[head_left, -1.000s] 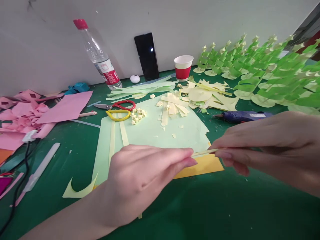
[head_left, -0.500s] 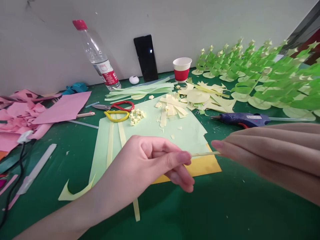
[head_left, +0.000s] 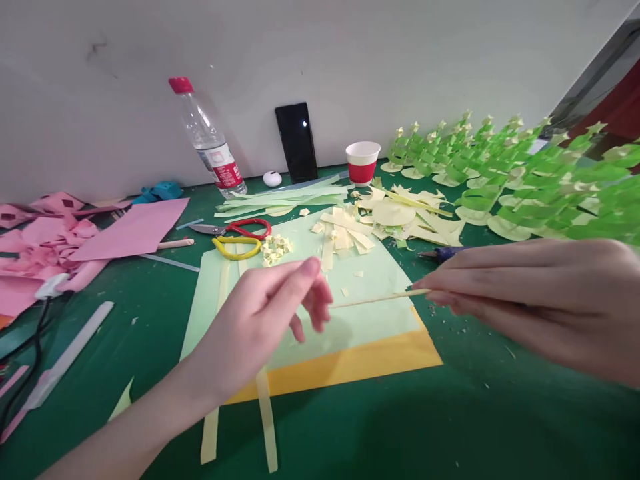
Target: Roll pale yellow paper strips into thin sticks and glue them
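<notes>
A thin tan stick (head_left: 370, 300) lies level above the pale green paper sheets, its right end wrapped in pale yellow. My right hand (head_left: 540, 300) pinches that end between thumb and fingers. Close to the stick's left end is my left hand (head_left: 280, 313), thumb raised and fingers loosely curled apart, with nothing visible in it. Beneath the hands, the pale green paper (head_left: 300, 347) overlaps an orange-yellow sheet (head_left: 350, 373). Two pale yellow paper strips (head_left: 267, 420) run under my left forearm. Small folded paper stars (head_left: 276, 250) sit by the scissors (head_left: 240, 248).
Behind stand a water bottle (head_left: 215, 157), a phone (head_left: 297, 143) and a paper cup (head_left: 363, 163). Yellow scraps (head_left: 415, 217) and green paper plants (head_left: 530, 180) fill the back right. A glue gun (head_left: 445, 253) is partly behind my right hand. Pink paper (head_left: 135, 230) covers the left.
My left hand has let go of the stick and moved left, baring more of its length. My right hand still grips it, now nearer the middle. The view has tilted upward slightly.
</notes>
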{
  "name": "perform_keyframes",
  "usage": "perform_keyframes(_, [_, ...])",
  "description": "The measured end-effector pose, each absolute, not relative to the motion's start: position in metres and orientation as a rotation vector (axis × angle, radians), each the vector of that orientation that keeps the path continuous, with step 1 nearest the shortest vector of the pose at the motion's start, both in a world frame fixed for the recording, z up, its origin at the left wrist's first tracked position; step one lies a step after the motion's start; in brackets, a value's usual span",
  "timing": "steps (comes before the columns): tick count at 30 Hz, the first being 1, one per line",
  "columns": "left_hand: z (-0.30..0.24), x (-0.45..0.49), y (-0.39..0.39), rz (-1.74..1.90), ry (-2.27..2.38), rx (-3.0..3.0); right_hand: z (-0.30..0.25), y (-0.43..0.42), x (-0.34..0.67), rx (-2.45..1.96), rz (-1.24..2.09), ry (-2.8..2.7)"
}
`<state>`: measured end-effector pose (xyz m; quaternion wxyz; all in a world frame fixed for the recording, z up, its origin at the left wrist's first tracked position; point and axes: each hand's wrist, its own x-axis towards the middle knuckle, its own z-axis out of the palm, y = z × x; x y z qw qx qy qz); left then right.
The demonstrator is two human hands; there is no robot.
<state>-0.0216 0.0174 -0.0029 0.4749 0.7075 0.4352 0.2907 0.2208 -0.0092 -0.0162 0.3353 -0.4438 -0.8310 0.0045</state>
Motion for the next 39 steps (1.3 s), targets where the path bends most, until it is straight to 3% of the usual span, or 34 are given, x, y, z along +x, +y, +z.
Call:
perform_keyframes(5, [-0.009,-0.021,0.014,1.01,0.791,2.629,-0.004,-0.008,0.218,-1.133,0.751,-2.09])
perform_keyframes(9, [-0.012,-0.022,0.01,1.146,0.747,2.791,-0.003,-0.006,0.222,-1.217,1.095,-1.981])
perform_keyframes(29, [-0.006,-0.021,0.011,1.009,0.957,2.056,-0.011,-0.001,0.226,-1.187,1.125,-1.888])
perform_keyframes(39, [-0.004,-0.021,0.011,0.829,0.988,1.995,-0.01,-0.003,0.221,-1.254,1.178,-1.932])
